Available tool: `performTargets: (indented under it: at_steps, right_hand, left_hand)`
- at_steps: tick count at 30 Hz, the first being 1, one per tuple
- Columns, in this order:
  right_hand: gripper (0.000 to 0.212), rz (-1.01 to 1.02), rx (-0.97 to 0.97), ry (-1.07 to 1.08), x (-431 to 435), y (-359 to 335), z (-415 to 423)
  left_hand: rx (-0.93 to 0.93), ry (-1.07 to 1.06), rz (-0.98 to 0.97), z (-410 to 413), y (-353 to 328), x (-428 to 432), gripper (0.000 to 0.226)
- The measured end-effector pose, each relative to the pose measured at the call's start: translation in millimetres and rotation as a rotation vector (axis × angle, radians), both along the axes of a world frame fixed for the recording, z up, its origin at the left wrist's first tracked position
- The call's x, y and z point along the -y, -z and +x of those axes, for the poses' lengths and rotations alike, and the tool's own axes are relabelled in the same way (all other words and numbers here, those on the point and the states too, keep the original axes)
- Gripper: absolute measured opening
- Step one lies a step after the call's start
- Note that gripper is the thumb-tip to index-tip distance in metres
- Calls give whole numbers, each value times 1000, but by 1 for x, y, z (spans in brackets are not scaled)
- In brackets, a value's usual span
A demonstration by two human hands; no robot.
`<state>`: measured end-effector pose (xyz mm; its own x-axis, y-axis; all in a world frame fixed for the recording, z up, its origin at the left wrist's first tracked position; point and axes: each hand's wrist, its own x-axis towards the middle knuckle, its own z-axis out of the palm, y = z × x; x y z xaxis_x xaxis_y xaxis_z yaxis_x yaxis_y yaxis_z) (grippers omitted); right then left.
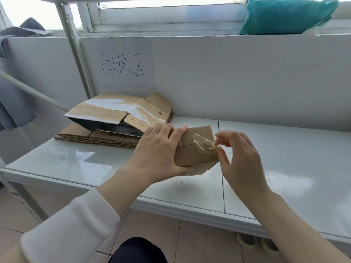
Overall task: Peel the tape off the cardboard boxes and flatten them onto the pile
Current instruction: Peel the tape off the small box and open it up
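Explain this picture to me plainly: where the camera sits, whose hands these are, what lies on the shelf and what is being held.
There is no machine here. The one picture comes from a camera worn on a person's head, looking forward and down at their own two hands. The left hand steadies a small cardboard box on a white shelf. The right hand pinches a strip of clear tape, partly lifted, its far end seemingly on the box. Behind and left lies the pile of flattened cardboard, with one box not fully flat on top. A handwritten paper sign hangs on the wall.
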<state>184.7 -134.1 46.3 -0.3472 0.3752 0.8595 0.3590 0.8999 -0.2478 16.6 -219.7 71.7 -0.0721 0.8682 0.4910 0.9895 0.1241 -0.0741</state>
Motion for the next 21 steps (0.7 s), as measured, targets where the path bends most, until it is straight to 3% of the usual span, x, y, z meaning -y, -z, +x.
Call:
performTargets:
  at_steps: [7,9,13,18,21]
  right_hand:
    - [17,-35,39,-147,-1,1,11]
    - [11,-189,-80,-137,3,-6,11]
    - [21,-492,-222,-57,7,-20,11]
    - [6,-454,-85,38,4,-20,12]
    - [8,-436,-61,47,4,-19,13]
  left_hand:
    - [60,-49,14,2,-3,4,96]
    - [39,-31,5,8,-2,6,98]
    - [50,-27,19,15,0,6,98]
    - [24,-41,18,17,-2,9,99]
    - [36,-45,7,21,-3,9,98]
